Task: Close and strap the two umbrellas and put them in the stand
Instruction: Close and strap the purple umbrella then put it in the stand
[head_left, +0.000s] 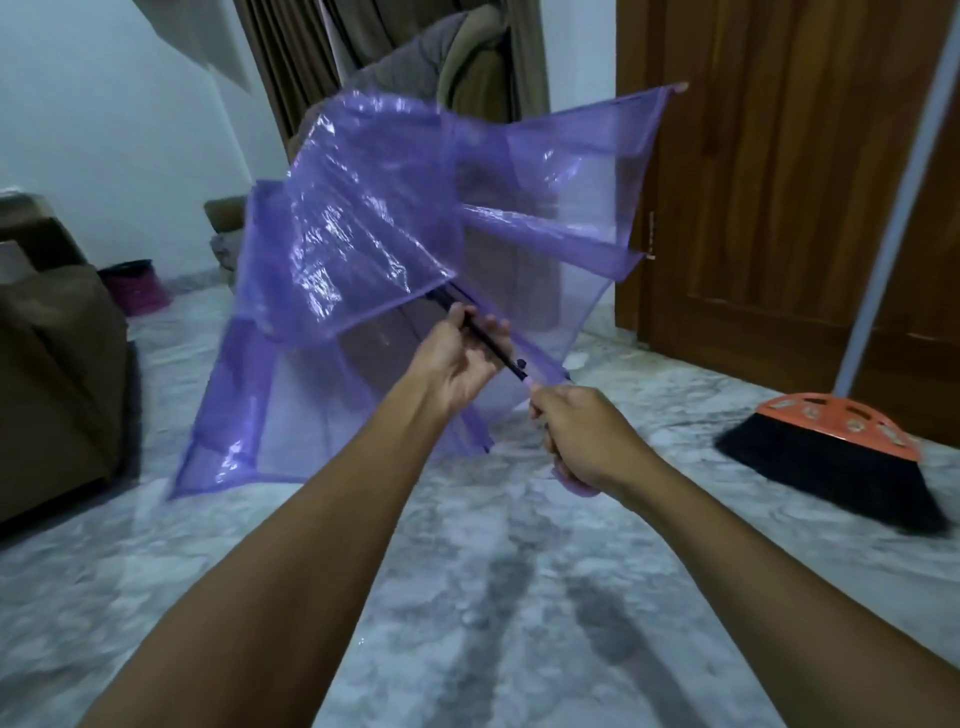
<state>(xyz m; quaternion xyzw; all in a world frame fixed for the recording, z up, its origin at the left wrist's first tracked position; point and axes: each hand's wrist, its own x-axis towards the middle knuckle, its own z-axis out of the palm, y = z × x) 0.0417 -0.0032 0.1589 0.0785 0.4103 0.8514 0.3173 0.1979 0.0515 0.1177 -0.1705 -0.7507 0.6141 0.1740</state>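
One umbrella (395, 234) only is in view, a purple see-through one, and it is half folded: the canopy hangs loose and crumpled, some ribs are not yet drawn in. The person holds it in the air above the marble floor (467, 597), tip pointing away. The right hand (576, 436) is wrapped tight around the pale purple handle (574, 486). The left hand (457, 353) has its grip curled around the black shaft (493, 348), just below the canopy, fingers pressed on it. I judge the closing is in progress; the strapping is not done, and the second umbrella is not visible. A stand I cannot find with certainty. One dark and pink bucket-like container (136, 288) stands on the floor by the sofa (47, 364); what is inside I cannot tell
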